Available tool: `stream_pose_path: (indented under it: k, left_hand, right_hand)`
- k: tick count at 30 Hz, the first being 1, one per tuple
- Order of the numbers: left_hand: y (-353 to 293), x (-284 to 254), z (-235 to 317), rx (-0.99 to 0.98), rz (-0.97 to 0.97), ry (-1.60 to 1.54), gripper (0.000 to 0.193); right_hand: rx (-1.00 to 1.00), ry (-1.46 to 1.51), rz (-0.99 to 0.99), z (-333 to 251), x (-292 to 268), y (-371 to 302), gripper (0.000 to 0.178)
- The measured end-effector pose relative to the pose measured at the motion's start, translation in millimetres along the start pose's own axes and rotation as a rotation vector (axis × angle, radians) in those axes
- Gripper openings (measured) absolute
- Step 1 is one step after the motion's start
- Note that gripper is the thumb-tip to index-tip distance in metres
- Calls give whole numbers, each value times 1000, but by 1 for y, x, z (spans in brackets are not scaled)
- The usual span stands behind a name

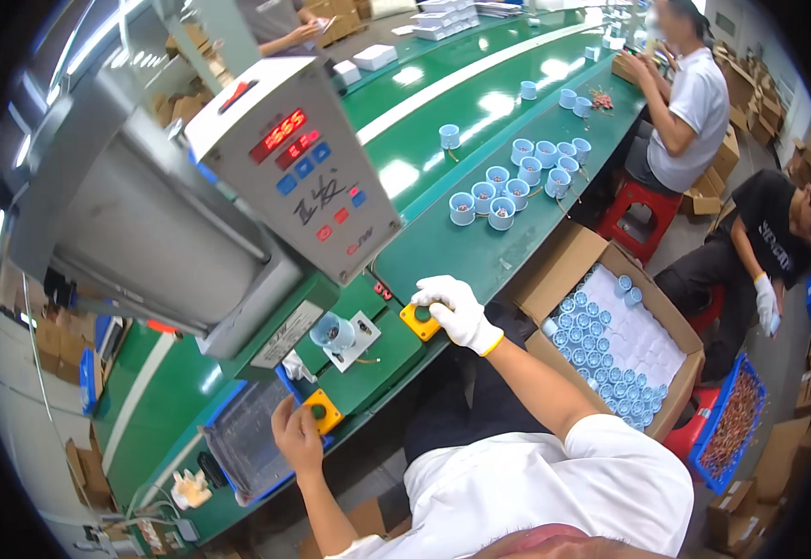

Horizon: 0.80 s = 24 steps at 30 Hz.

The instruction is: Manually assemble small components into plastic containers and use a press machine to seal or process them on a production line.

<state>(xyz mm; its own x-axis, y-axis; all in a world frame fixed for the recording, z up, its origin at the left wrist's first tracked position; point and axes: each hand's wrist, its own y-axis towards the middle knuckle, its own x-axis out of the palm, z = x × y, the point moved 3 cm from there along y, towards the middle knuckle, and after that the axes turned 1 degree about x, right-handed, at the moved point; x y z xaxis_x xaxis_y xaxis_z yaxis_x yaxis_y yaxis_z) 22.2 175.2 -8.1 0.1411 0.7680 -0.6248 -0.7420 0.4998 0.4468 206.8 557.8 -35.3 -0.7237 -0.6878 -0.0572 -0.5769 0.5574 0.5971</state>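
Note:
My bare left hand [298, 434] is at a yellow button box [326, 411] on the bench's front edge, fingers partly bent and holding nothing. The white-gloved right hand [454, 310] rests on a second yellow button box [419, 322], its fingers apart over the dark green button. Between the two boxes, a light-blue cup [333, 333] sits on a metal fixture plate [357, 348] under the head of a bench press [168, 224]. A short wire lies beside the plate. The press's control box [298, 168] shows lit red digits.
Several light-blue cups [501, 213] stand on the green bench to the right. An open carton [569, 265] of such cups is beside me. A blue-rimmed tray [254, 447] lies at left. Two co-workers sit at right, near a blue crate [730, 419]; another person is at the far side.

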Motion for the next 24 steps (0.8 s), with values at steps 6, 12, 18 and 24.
stream_pose_path:
  k: [6, 12, 18, 24]
  left_hand:
    - [-14, -6, -54, -147, -150, 384, 37]
    - [2, -1, -27, -115, -227, 286, 26]
    - [-1, -3, -28, -117, -200, 239, 16]
    - [-2, -14, -22, -127, -293, 227, 19]
  right_hand:
    - [183, 237, 21, 8, -3, -4, 25]
    - [175, 184, 61, 2, -7, -2, 20]
    - [162, 186, 37, 6, -5, -2, 20]
    - [255, 193, 56, 13, -1, -6, 16]
